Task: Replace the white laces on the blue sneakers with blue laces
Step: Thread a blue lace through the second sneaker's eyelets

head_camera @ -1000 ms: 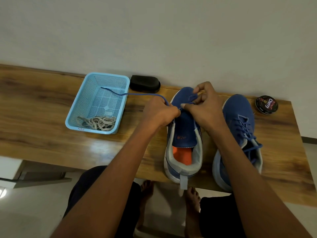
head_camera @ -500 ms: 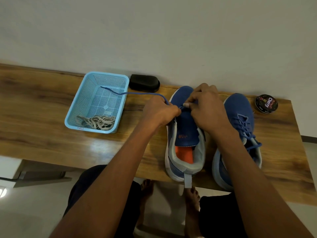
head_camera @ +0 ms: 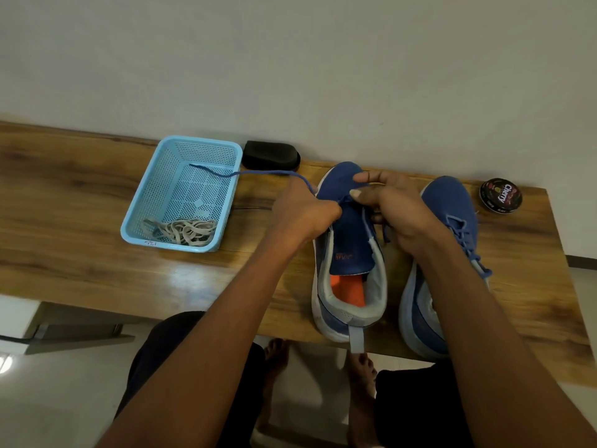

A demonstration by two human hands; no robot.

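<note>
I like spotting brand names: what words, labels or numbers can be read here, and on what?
"Cherry": white letters on the round black tin at the wooden bench's right end; its smaller print is unreadable.
Orange mark on the blue sneaker's tongue: too blurred.
Red scribble on the light blue plastic basket's rim: unreadable.

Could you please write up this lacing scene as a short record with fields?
surface: wooden table against a pale wall
left hand: grips the blue lace, whose tail runs into the basket
right hand: fingers pinch the lace at the toe end of the near sneaker
near sneaker: mostly unlaced, tongue up, orange insole showing
other sneaker: already carries blue laces
basket: light blue, holds the removed white laces
other items: black brush; polish tin
</note>
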